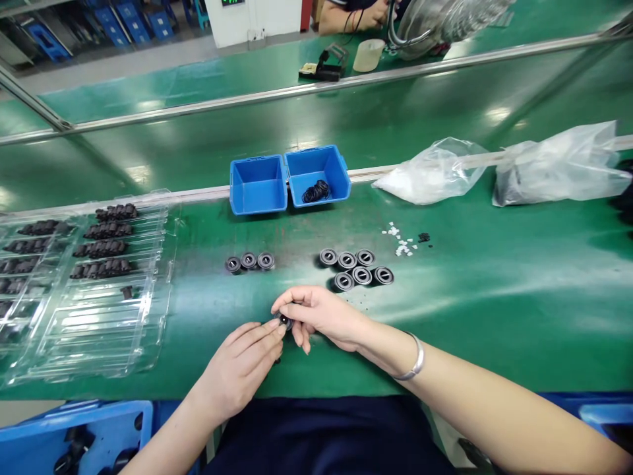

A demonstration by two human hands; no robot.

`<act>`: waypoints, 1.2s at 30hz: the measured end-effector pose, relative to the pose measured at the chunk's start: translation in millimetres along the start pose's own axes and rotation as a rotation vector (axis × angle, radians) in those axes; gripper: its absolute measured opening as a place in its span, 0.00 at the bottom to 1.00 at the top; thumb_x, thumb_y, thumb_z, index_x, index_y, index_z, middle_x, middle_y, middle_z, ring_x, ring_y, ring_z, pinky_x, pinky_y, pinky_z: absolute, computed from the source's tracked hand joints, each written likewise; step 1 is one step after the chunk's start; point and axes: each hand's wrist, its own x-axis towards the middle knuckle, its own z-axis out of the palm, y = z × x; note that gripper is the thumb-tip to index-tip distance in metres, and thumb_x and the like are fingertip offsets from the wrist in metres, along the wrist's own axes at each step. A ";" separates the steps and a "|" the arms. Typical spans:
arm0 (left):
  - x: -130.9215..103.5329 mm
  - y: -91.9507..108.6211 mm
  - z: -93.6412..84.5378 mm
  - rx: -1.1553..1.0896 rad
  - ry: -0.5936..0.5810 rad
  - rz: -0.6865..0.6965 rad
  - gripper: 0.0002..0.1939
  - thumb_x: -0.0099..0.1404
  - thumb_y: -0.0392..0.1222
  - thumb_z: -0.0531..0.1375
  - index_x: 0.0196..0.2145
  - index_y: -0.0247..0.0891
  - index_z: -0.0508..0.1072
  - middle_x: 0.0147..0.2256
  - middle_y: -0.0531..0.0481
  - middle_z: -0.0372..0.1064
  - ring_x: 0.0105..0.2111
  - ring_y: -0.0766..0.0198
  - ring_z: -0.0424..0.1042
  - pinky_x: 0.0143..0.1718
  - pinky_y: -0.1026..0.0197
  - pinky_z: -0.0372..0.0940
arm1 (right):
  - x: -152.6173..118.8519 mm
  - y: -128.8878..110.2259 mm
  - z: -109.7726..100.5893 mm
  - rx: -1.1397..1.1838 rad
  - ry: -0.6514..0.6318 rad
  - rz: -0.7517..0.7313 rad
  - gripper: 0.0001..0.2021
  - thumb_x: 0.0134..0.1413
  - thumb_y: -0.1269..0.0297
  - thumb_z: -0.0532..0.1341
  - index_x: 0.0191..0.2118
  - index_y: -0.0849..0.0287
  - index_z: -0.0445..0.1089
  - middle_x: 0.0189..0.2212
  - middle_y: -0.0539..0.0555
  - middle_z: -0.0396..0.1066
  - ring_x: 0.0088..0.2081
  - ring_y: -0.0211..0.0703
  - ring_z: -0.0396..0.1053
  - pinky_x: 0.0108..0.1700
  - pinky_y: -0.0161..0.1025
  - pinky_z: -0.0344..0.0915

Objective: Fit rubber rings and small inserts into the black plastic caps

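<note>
Both my hands meet over the green table (222, 356), their fingers round one small black round part (283, 320). My left hand (247, 359) grips it from the left, and my right hand (316, 313) pinches its upper right side with thumb and index finger, the other fingers curled below. Beyond my hands, three black round parts (248, 260) stand in a short row. Several larger black cylinders (362, 275), each with a light slot mark on top, stand to the right. Small white pieces (403, 247) and tiny black pieces (424, 237) lie farther right.
Two blue bins (258, 205) stand at the back, the right one holding black rings (316, 191). Clear trays (99, 316) with black parts lie left, plastic bags (430, 173) back right. A blue crate (113, 422) sits lower left. Another person's hand (373, 16) shows across the table.
</note>
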 end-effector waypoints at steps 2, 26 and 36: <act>2.2 0.7 -1.4 0.000 -0.004 -0.006 0.15 0.71 0.30 0.50 0.50 0.29 0.71 0.50 0.39 0.73 0.58 0.57 0.64 0.59 0.52 0.60 | -4.2 5.5 0.8 0.066 0.015 -0.028 0.16 0.52 0.56 0.64 0.40 0.65 0.70 0.15 0.48 0.68 0.18 0.35 0.66 0.19 0.30 0.65; 4.2 5.7 -1.4 0.077 -0.149 -0.016 0.18 0.69 0.26 0.47 0.50 0.31 0.72 0.59 0.43 0.65 0.65 0.49 0.51 0.51 0.52 0.62 | -8.7 0.7 1.0 0.160 -0.059 0.042 0.11 0.61 0.62 0.59 0.45 0.62 0.68 0.24 0.51 0.69 0.25 0.37 0.72 0.16 0.26 0.65; 0.2 2.7 -1.1 0.059 -0.108 -0.015 0.18 0.71 0.30 0.47 0.53 0.29 0.70 0.57 0.40 0.67 0.63 0.50 0.55 0.52 0.52 0.63 | -8.3 0.0 0.4 0.195 -0.074 -0.002 0.13 0.61 0.58 0.59 0.47 0.60 0.66 0.38 0.56 0.70 0.32 0.42 0.73 0.15 0.30 0.68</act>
